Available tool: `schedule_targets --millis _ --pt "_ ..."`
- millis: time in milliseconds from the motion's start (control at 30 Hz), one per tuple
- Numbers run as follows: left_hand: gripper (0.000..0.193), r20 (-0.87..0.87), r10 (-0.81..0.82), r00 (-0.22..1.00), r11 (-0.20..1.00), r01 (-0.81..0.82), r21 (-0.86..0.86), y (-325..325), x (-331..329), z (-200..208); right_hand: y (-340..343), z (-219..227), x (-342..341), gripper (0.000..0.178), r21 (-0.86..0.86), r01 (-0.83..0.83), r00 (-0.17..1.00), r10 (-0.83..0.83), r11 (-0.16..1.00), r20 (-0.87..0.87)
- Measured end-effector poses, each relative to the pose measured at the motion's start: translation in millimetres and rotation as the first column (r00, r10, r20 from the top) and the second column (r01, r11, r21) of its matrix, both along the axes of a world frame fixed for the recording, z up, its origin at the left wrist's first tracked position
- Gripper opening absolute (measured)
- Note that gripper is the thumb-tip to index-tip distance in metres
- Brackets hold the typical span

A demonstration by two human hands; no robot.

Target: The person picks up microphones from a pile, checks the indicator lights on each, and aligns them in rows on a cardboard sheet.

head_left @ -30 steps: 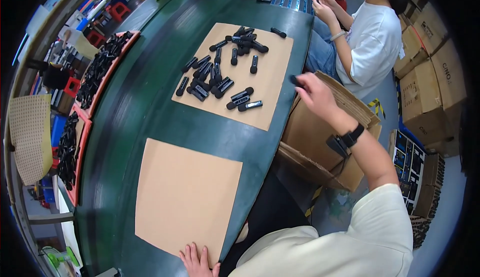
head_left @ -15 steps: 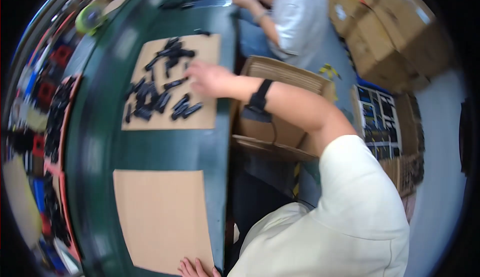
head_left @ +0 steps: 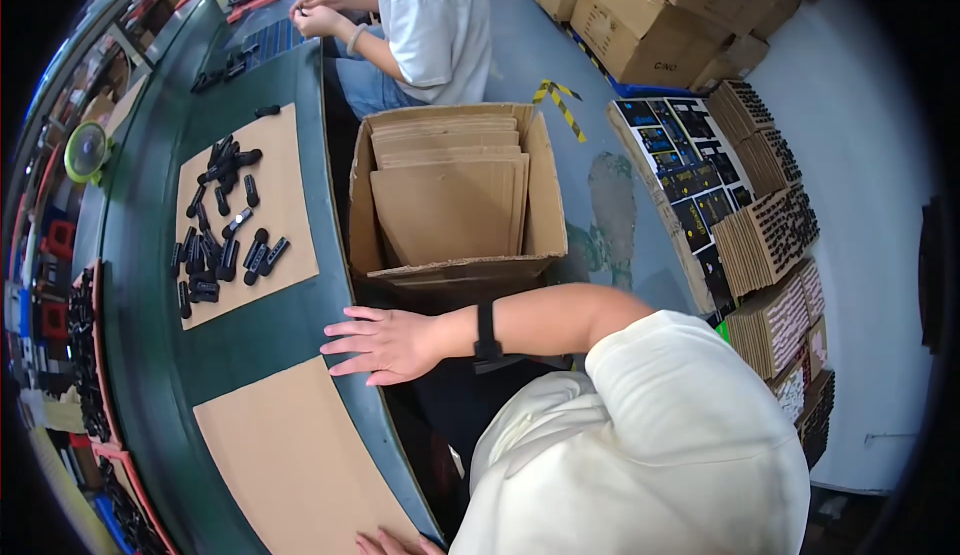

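Observation:
My right hand (head_left: 385,345) is over the near edge of the green bench (head_left: 250,355), fingers spread and nothing in them. It is beside the top corner of a bare cardboard sheet (head_left: 300,445). At the bottom edge, only the fingers of my left hand (head_left: 388,543) show, stretched out on that sheet's lower edge. Farther along the bench, a second cardboard sheet (head_left: 285,205) carries several small black stick-shaped pieces with rounded ends (head_left: 228,255), lying loosely in a heap. One similar piece (head_left: 267,111) lies just past the sheet's far edge.
An open carton (head_left: 545,195) holding upright cardboard sheets (head_left: 450,205) stands against the bench. Beyond it a person (head_left: 430,35) sits working at the bench. Closed cartons (head_left: 640,25) and stacked cardboard (head_left: 770,245) stand to the right. A small green fan (head_left: 88,152) is across the bench.
My right hand has drawn back from the heap of black pieces to the bench edge by the bare sheet. The view has swung to the right. My left hand stays on the sheet.

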State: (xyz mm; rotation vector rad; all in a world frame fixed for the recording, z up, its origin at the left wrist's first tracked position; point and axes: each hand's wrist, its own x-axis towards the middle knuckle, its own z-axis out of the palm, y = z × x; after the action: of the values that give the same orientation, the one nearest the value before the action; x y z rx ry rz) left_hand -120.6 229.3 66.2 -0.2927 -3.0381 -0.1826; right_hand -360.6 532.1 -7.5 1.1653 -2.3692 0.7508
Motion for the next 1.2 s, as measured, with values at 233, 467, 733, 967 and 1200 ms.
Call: schedule_targets --millis 233,467,733,967,1200 --pt "0.057 -0.004 0.019 1.0 1.0 -0.019 0.014 6.2 5.4 7.4 -7.1 -19.0 -0.2 0.047 0.006 0.011 0.998 -0.011 1.0 0.063" --pt "0.054 -0.066 -0.019 0.998 0.998 0.022 0.058 5.6 10.3 3.7 -15.6 -18.3 -1.4 0.049 0.018 0.011 0.995 -0.013 1.0 0.095" --pt "0.052 -0.119 -0.093 0.989 0.994 0.1 0.052 13.9 7.4 0.5 -3.6 -20.4 0.8 0.051 -0.012 0.02 0.993 -0.019 1.0 0.119" --pt "0.05 -0.118 -0.037 0.992 0.999 0.037 0.003 16.3 1.7 9.1 -21.4 -18.8 -7.1 0.051 -0.013 0.004 1.0 -0.004 1.0 0.02" --pt "0.055 0.121 0.062 0.991 0.975 -0.086 0.203 -12.1 4.0 -16.4 -5.3 -13.7 -1.8 0.053 0.162 0.065 0.987 -0.088 0.985 0.133"
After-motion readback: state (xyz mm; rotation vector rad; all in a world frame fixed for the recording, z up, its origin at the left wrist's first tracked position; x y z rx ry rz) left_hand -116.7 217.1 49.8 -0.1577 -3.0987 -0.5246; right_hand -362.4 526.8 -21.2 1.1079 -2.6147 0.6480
